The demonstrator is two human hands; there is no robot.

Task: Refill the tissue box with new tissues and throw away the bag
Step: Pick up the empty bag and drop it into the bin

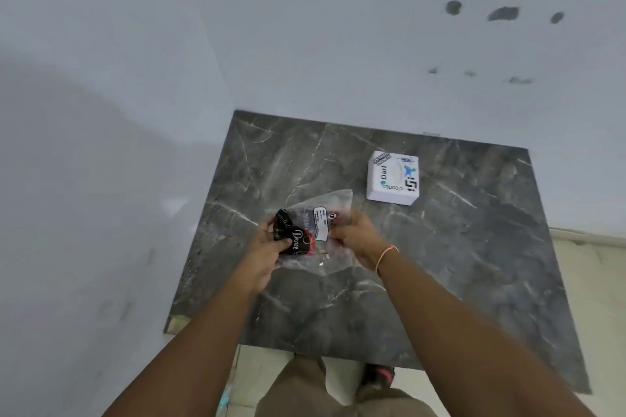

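Observation:
A crumpled plastic bag (pixel 310 230), clear with a black and red printed part and a white label, is held above the dark marble countertop (pixel 440 264). My left hand (pixel 267 250) grips its black left end. My right hand (pixel 355 237) grips its right side by the label. The bag looks flat; I cannot tell what is inside. A white square tissue box (pixel 393 178) covered in stickers sits on the countertop, up and to the right of my hands, apart from them.
White walls close off the countertop at the back and the left. A pale tiled floor shows to the right and below the front edge, where my trousers and a shoe (pixel 379 374) appear. An orange thread band circles my right wrist.

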